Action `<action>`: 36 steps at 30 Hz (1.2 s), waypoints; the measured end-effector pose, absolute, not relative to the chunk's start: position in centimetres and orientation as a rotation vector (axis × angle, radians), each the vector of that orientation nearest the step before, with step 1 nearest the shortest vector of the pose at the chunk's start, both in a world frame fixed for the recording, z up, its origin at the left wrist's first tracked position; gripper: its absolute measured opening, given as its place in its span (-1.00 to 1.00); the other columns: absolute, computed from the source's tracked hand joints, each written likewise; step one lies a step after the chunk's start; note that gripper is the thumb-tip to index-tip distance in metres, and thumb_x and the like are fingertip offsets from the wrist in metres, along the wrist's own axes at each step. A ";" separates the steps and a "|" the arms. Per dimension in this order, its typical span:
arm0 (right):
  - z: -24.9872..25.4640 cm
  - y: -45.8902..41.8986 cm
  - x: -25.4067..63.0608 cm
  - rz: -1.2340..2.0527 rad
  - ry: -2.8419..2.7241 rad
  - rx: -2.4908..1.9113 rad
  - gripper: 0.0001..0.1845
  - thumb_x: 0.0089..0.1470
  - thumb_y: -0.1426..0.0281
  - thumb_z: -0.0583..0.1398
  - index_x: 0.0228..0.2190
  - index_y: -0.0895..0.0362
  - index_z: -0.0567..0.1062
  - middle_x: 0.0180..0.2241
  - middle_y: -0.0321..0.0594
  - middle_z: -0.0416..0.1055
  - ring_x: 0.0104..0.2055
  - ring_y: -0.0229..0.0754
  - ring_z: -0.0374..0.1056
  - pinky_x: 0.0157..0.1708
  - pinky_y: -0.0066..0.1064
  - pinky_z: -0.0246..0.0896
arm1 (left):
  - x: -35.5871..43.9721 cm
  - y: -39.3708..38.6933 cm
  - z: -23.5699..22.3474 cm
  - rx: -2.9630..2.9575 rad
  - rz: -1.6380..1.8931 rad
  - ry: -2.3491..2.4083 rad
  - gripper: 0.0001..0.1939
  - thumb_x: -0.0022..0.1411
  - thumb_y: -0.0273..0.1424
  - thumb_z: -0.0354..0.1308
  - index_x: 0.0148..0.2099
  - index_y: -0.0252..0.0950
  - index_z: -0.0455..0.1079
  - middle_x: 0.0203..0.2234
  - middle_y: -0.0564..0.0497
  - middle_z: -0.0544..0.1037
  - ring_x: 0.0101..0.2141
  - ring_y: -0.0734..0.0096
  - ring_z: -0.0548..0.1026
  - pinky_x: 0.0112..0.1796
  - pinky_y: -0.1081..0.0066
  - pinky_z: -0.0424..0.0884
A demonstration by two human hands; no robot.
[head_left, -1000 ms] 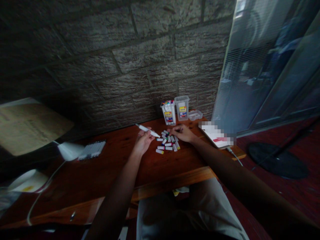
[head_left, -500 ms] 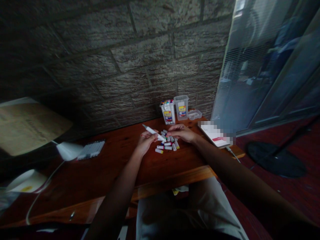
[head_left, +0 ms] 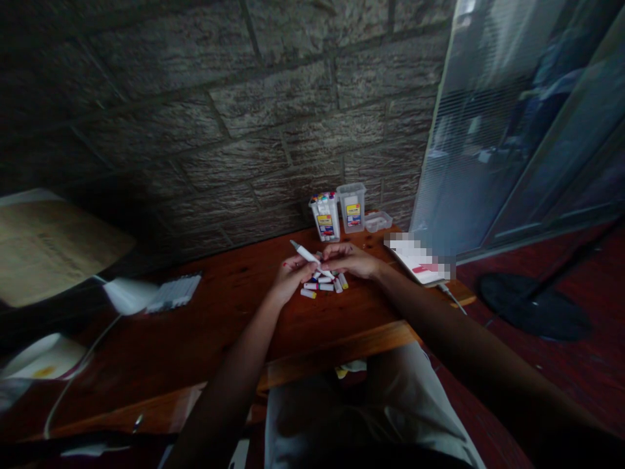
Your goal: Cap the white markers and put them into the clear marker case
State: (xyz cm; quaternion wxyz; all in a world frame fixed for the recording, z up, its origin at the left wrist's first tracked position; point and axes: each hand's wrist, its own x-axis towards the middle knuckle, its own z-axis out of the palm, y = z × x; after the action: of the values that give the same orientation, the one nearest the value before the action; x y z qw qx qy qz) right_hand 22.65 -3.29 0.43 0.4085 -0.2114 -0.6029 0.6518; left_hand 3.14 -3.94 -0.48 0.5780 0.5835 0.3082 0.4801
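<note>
A white marker [head_left: 306, 254] with a grey end pointing up and away is held at a slant over the wooden table [head_left: 234, 312]. My left hand [head_left: 289, 279] is closed round its middle. From the other side, the pinched fingers of my right hand [head_left: 355, 262] meet the marker near its lower end. Whether a small cap is also between those fingertips is hidden. Beneath and between my hands lies a loose pile of short white marker caps [head_left: 326, 286] with coloured ends, partly covered by the fingers.
Against the brick wall stand a clear box full of markers [head_left: 326, 221], a second clear box [head_left: 352, 212] and a clear lid [head_left: 378, 222]. A tablet-like device [head_left: 420, 264] with a cable is at right. Leftward lie a row of markers [head_left: 174, 293], a white cup [head_left: 129, 294] and a paper bag [head_left: 58, 244].
My right hand has moved left from over the caps to the marker, and its fingertips now meet it. The marker has shifted slightly right in my left hand.
</note>
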 end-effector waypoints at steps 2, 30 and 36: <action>0.5 -3.1 22.8 1.685 -1.446 -0.483 -0.71 -0.17 0.38 0.40 -0.35 0.17 0.49 -0.52 -0.37 0.44 -0.63 -0.48 0.11 -0.69 -0.61 -0.20 | 3.1 -4.0 -0.3 1.339 1.142 0.712 -0.61 -0.05 -0.21 0.40 -0.24 -0.39 0.52 -0.69 0.16 0.32 -0.69 0.73 0.12 -0.62 0.56 0.01; 0.3 -2.8 23.1 1.745 -1.372 -0.386 -0.74 -0.08 0.40 0.37 -0.27 0.15 0.54 -0.34 -0.27 0.53 -0.64 -0.52 0.03 -0.72 -0.63 -0.20 | 2.8 -4.5 0.1 1.600 1.051 0.887 -0.69 -0.02 -0.18 0.36 -0.42 -0.36 0.51 -0.68 0.11 0.36 -0.65 0.64 0.20 -0.58 0.53 0.09; 0.3 -2.8 23.1 1.731 -1.346 -0.398 -0.74 -0.10 0.40 0.38 -0.29 0.14 0.54 -0.33 -0.26 0.53 -0.63 -0.52 0.04 -0.71 -0.64 -0.17 | 2.7 -4.4 -0.2 1.595 1.041 0.882 -0.69 0.01 -0.18 0.35 -0.39 -0.36 0.52 -0.69 0.11 0.36 -0.65 0.63 0.21 -0.59 0.53 0.09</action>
State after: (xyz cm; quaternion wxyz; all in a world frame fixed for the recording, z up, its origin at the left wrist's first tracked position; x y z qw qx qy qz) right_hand 23.09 -2.80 0.35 0.4407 -0.1603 -0.5421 0.6973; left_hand 2.72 -4.38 -0.19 0.4981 0.6589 0.3646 0.4300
